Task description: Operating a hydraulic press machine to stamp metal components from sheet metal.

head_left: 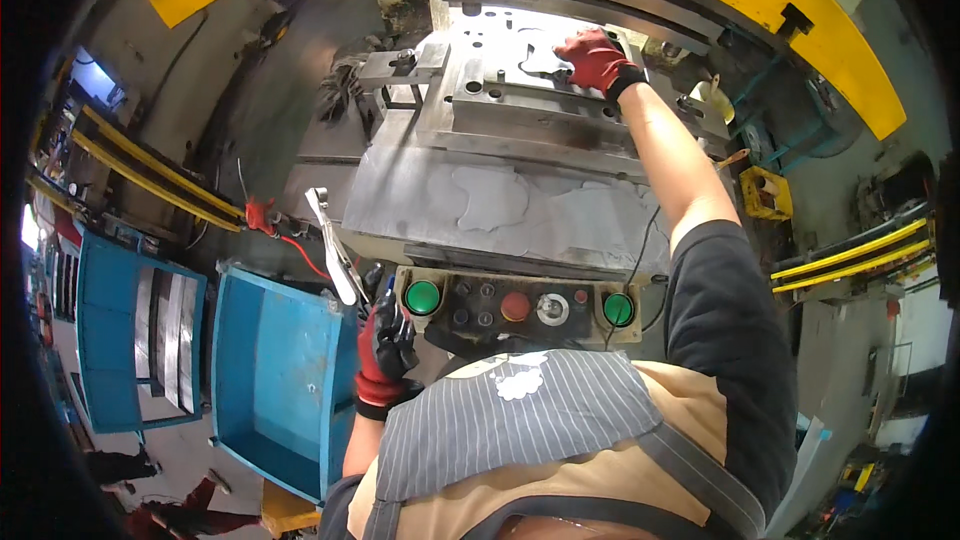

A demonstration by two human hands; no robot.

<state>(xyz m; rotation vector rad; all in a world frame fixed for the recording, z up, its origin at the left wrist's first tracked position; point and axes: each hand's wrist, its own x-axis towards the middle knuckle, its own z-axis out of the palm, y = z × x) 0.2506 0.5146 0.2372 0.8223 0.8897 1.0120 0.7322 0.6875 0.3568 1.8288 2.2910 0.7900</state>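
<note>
Silvery, flat sheet-metal piece (545, 62) is lying on grey steel die (530, 118) toward 12 o'clock; probably light, stiff, edges best for hold. Red-gloved right hand (597, 58) is reaching over it; red-and-black-gloved left hand (386, 348) is curling; both grips unclear.

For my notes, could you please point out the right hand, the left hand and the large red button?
Right hand (597, 59), head view: gloved back.
Left hand (386, 344), head view: gloved middle.
Large red button (515, 307), head view: cap.

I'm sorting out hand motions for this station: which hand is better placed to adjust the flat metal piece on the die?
The right hand, probably: it is right at the flat metal piece on the die. The left hand is down beside the control panel, apparently holding a silver tool.
</note>
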